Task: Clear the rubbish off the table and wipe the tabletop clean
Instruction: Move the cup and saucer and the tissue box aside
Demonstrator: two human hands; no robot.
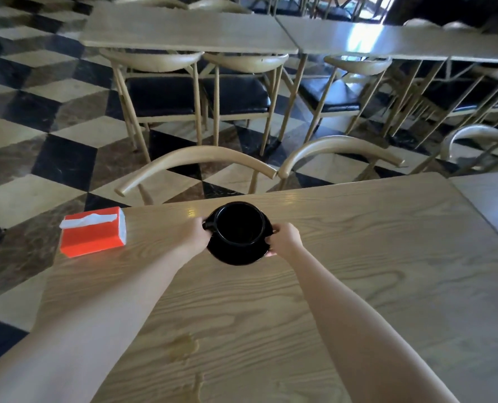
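A black cup [239,225] stands on a black saucer [236,254] near the far edge of the light wooden table [372,257]. My left hand [194,235] grips the saucer's left rim by the cup's handle. My right hand [285,239] grips the right rim. I cannot tell whether the saucer rests on the table or hangs just above it. A brownish spill stain [183,349] marks the tabletop close to me, with a smaller streak [198,379] below it.
A red tissue box [93,235] sits at the table's far left corner. Two curved wooden chair backs [201,161] [340,149] stand just beyond the far edge. Another table [492,205] adjoins on the right. More tables and chairs fill the checkered floor behind.
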